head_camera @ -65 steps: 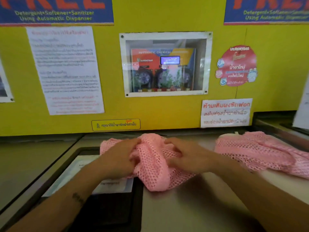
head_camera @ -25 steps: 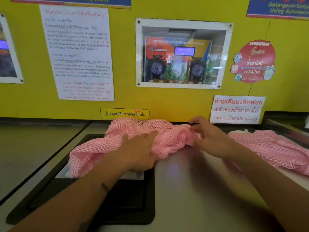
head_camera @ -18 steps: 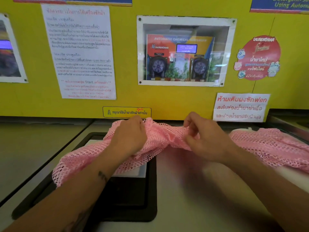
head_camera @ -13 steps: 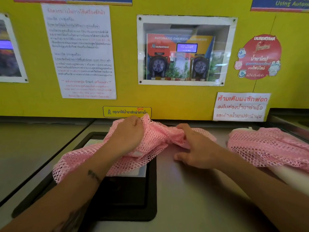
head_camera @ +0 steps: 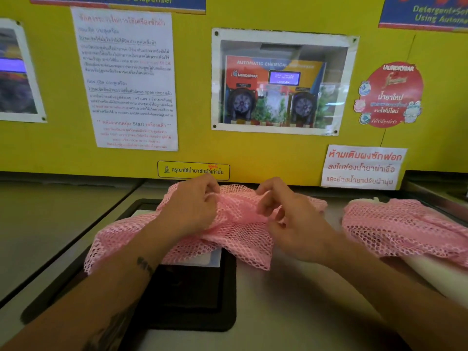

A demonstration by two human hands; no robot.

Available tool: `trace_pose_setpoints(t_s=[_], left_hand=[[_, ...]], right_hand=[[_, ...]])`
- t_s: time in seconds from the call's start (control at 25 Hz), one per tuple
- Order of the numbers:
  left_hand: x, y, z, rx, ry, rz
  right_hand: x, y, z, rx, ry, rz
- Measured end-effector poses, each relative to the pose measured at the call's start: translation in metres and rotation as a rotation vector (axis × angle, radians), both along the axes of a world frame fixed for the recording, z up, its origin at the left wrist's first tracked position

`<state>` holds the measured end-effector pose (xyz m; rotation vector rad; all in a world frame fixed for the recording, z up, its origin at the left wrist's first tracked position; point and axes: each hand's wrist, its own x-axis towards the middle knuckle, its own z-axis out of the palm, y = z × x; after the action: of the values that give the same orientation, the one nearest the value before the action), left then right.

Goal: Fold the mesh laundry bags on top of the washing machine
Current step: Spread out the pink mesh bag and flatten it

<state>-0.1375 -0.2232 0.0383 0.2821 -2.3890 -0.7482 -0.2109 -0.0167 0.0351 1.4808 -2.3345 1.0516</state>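
Progress looked early-to-mid. Left hand point(head_camera: 188, 210) and right hand point(head_camera: 291, 219) both worked one pink mesh bag point(head_camera: 235, 239) lying on top of the washing machine point(head_camera: 291, 300), partly over the black recessed lid panel point(head_camera: 192, 300). Left hand's fingers were curled, pinching mesh at the bag's far edge, w/ the rest of the bag trailing under and behind its wrist. Right hand's fingers were half curled around a bunched ridge of mesh just beside the left, gripping it loosely.

Bag itself was crumpled, uneven, no clean edge or crease showing, so I'd judge it not yet folded, prob. still being straightened for a fold.

Second pink mesh bag point(head_camera: 405, 226) sat well apart, beyond the right hand's outer side, resting on a white roll-like object point(head_camera: 435, 272). It looked rumpled and spread, not neatly folded either, though can't tell for sure.

So approx. nothing finished: at least this bag's folds remained, likely the second bag too.
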Motion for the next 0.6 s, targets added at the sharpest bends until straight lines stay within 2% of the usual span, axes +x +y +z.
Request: trace_pose_setpoints(t_s=[0.12, 0.24, 0.32, 0.4, 0.48, 0.6], left_hand=[[-0.001, -0.013, -0.002, -0.033, 0.007, 0.046], [0.005, -0.029, 0.002, -0.179, -0.043, 0.137], [0.012, -0.043, 0.01, -0.219, -0.034, 0.235], [0.02, -0.053, 0.016, -0.226, -0.007, 0.324], [0.025, -0.056, 0.019, -0.217, -0.031, 0.398], [0.031, -0.054, 0.026, -0.198, -0.156, 0.461]], right_hand=[[0.017, -0.012, -0.008, 0.263, -0.112, 0.145], [0.001, -0.008, 0.001, 0.354, -0.134, 0.054], [-0.013, 0.011, 0.016, 0.475, -0.1, -0.035], [-0.028, 0.04, 0.032, 0.546, -0.163, -0.15], [-0.046, 0.066, 0.042, 0.486, -0.213, -0.308], [-0.073, 0.084, 0.041, 0.236, -0.189, -0.496]])
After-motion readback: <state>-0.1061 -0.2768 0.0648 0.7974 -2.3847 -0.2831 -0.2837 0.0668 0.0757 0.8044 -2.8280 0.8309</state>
